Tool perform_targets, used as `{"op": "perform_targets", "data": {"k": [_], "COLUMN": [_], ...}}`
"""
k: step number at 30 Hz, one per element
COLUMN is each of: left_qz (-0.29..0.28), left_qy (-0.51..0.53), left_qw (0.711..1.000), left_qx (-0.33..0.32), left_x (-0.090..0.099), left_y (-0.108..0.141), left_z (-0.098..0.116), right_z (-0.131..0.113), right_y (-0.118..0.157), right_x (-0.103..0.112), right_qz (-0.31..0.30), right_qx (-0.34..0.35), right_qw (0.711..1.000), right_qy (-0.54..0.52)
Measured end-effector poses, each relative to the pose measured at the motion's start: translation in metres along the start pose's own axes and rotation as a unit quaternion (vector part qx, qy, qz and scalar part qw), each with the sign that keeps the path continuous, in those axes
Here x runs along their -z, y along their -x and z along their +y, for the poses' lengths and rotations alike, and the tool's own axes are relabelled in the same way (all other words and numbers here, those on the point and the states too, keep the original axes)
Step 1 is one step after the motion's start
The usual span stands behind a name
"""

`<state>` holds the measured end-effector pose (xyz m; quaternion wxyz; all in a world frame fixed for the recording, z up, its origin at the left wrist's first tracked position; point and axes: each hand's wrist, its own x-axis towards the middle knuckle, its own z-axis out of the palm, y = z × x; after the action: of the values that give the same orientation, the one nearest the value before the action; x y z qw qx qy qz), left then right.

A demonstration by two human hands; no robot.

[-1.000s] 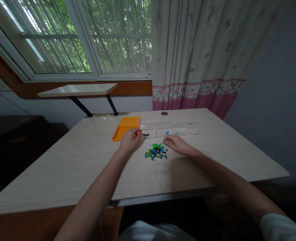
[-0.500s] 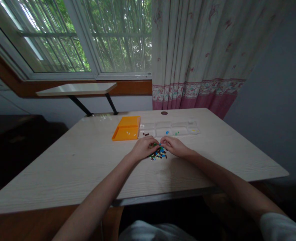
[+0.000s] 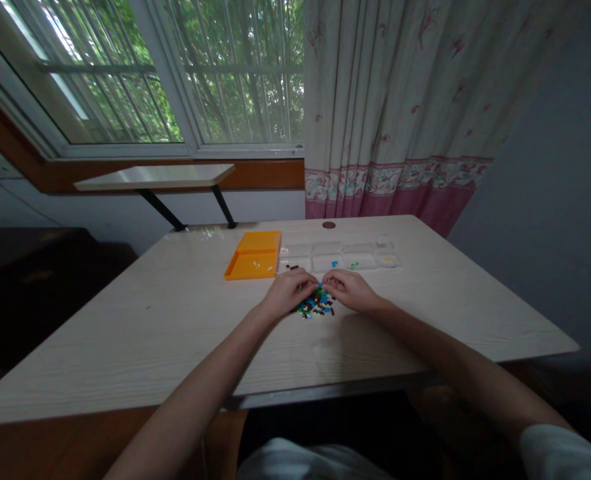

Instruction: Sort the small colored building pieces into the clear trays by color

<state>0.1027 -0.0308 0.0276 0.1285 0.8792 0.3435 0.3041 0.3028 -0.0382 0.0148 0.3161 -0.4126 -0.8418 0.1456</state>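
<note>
A loose heap of tiny plastic toy bricks (image 3: 315, 305) in blue, green, dark brown and cream lies on the table between my hands. My left hand (image 3: 290, 291) reaches over the heap's left side, fingers closed in a pinch. From the right, my right hand (image 3: 349, 289) comes in with its thumb and fingers pinched too. Their fingertips nearly meet above the far edge of the heap, where a small blue brick (image 3: 320, 285) shows between them. Its exact shape is too small to make out, and the left fingers cover part of the heap.
Beyond my hands lies a clear compartment tray (image 3: 326, 248) with a few blue, green, yellow and brown bricks in separate cells. An open orange case (image 3: 252, 253) holding several pale pieces adjoins its left end. A raised white shelf (image 3: 155, 176) stands at the table's back left.
Both hands stay over the heap, with only slight shifts of the fingers. The fingertips sit a touch farther from me, and more of the heap shows beneath them.
</note>
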Motion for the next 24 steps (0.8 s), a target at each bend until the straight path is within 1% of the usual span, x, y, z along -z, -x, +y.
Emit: {"op": "perform_targets", "data": {"k": [8,10,12,15,17,20,24], "left_qz": [-0.011,-0.014,-0.023,-0.058,-0.083,-0.107,-0.110], "left_qy": [-0.003,-0.014,-0.043,-0.100,-0.121,-0.128,-0.130], "left_qw": [1.000,1.000,0.998,0.991,0.987,0.985,0.984], "left_qx": [-0.004,0.012,0.035,0.061,0.062,0.052,0.049], "left_x": [-0.003,0.000,0.005,0.011,0.013,0.013,0.011], "left_y": [-0.001,-0.001,0.000,0.002,0.003,0.004,0.003], "left_z": [-0.002,-0.005,-0.010,-0.021,-0.026,-0.029,-0.027], "right_z": [0.002,0.003,0.004,0.008,0.011,0.015,0.019], "right_y": [0.001,0.002,0.003,0.004,0.005,0.004,0.003], "right_x": [0.000,0.001,0.003,0.008,0.011,0.012,0.010], "right_qz": [0.013,0.032,0.067,0.133,0.165,0.185,0.185], "right_qx": [0.017,0.019,0.014,-0.017,-0.034,-0.042,-0.054], "right_qw": [1.000,0.999,0.998,0.991,0.986,0.982,0.981], "right_qy": [0.012,0.010,0.006,-0.002,-0.009,-0.014,-0.013]}}
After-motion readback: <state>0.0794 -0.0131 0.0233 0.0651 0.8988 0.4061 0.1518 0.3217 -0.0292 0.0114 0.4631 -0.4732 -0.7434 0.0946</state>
